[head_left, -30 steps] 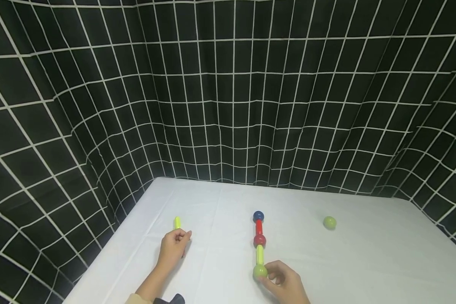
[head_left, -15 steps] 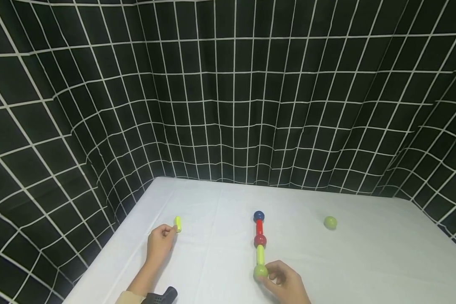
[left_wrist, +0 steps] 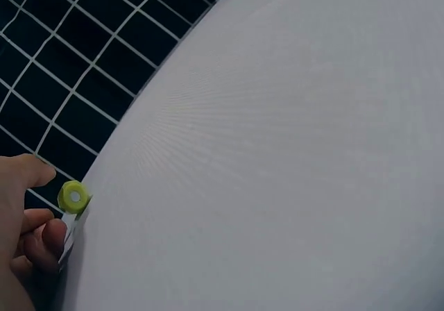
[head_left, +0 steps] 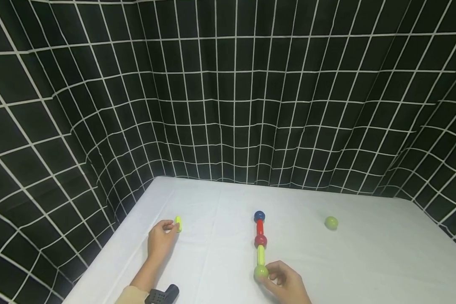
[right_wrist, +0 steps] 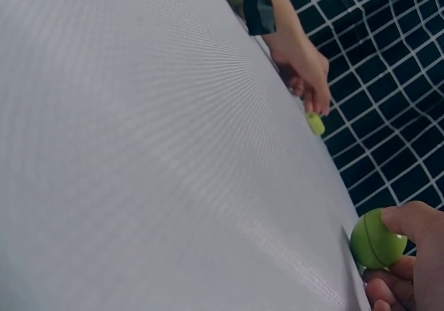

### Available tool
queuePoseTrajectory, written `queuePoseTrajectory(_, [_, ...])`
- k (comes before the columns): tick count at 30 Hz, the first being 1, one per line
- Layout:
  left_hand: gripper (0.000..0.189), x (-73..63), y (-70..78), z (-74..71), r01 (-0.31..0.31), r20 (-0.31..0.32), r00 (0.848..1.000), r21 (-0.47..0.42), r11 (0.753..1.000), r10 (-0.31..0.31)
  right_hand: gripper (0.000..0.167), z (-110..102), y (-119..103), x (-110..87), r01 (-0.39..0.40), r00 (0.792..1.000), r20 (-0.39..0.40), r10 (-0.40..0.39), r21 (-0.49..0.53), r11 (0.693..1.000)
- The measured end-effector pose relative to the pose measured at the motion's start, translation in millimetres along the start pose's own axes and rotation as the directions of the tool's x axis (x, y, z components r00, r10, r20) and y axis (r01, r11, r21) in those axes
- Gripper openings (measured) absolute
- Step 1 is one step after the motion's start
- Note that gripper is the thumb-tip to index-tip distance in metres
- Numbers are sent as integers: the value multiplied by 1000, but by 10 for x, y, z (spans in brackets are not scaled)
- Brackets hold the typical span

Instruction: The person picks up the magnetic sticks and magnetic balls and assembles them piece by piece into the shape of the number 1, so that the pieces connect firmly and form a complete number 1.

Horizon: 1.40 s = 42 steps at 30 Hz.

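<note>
My right hand [head_left: 286,283] pinches a green ball [head_left: 260,272] at the near end of a straight chain on the white table. In the right wrist view the thumb lies on that green ball [right_wrist: 374,240], with fingers below it. Going away from me, the chain has a yellow-green stick [head_left: 261,254], a red ball [head_left: 260,241], a red stick [head_left: 260,227] and a blue ball [head_left: 259,216]. My left hand [head_left: 161,240] is beside a loose yellow-green stick [head_left: 179,224]. The left wrist view shows this stick's round end [left_wrist: 74,196] between separated thumb and fingers.
A loose green ball [head_left: 331,223] lies to the right of the chain. The white-covered table [head_left: 384,249] is enclosed at the back and sides by a black curtain [head_left: 247,105] with a white grid. A dark device [head_left: 162,295] is strapped to the left wrist.
My left hand has drawn back leftward from over the loose yellow-green stick to its near-left side, uncovering more of it. The right hand and the chain stay in place.
</note>
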<state>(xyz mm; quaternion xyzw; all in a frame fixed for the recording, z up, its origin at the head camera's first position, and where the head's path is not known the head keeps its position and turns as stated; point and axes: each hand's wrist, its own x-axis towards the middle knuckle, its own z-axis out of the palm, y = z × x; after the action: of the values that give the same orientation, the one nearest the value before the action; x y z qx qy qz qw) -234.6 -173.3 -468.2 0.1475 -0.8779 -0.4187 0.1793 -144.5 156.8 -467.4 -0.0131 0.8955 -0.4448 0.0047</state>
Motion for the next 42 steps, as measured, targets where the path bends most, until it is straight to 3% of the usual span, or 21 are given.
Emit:
queuePoseTrajectory(8, [36, 44, 10, -1, 16, 10, 1000, 72, 997, -17, 34, 1, -20, -27, 13, 1000, 6, -13, 14, 1000])
queuePoseTrajectory(22, [35, 162, 65, 65, 28, 68, 997, 104, 994, -36, 32, -29, -27, -23, 14, 1000, 1, -14, 10, 1000])
queuePoseTrajectory(32, [34, 143, 89, 75, 2, 81, 997, 103, 995, -10, 32, -34, 1, -22, 30, 1000, -3, -30, 19, 999])
queuePoseTrajectory(42, [35, 11, 34, 69, -19, 100, 995, 46, 999, 15, 34, -30, -4, -20, 28, 1000, 3, -28, 23, 999])
